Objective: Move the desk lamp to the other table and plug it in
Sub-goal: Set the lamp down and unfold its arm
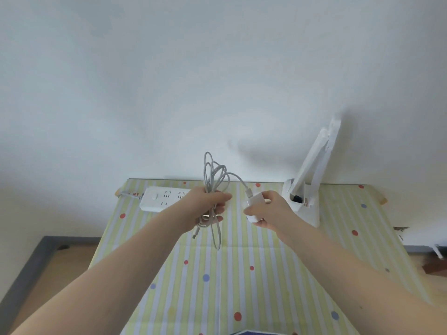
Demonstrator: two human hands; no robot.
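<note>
Desk lamp stands on the far right part of the desk, right by the white wall. It is white and its arm is folded and points up. The left hand grips a looped bunch of white cable. The right hand holds a white plug block, and the cable runs into it. The two hands are near each other, above the desk. A white power strip lies at the back left of the desk, partly behind the left hand. The desk has a cloth with stripes and dots.
</note>
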